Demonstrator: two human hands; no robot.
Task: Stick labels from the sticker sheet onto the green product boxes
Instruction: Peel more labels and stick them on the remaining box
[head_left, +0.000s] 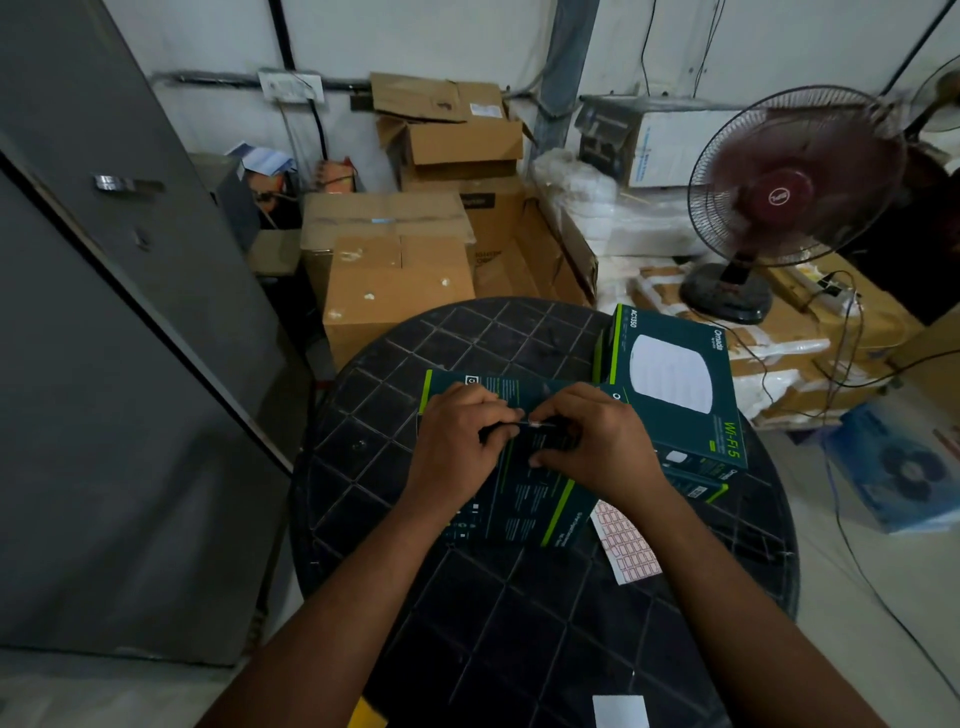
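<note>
A dark green product box (524, 499) lies flat on the round black table (467, 597), back face up. Over it, my left hand (457, 441) and my right hand (597, 441) meet fingertip to fingertip, pinching a small pale label (535, 424) between them. A dark thin object shows under my left fingers; I cannot tell what it is. The sticker sheet (626, 540), white with red-outlined labels, lies on the table right of the box, by my right wrist. A second green box (675, 384) sits face up on a stack at the table's right.
Brown cardboard cartons (395, 280) crowd the floor behind the table. A maroon pedestal fan (779, 192) stands at the back right, with cables trailing across the floor. A grey door (104, 338) fills the left. A white paper (621, 711) lies at the table's near edge.
</note>
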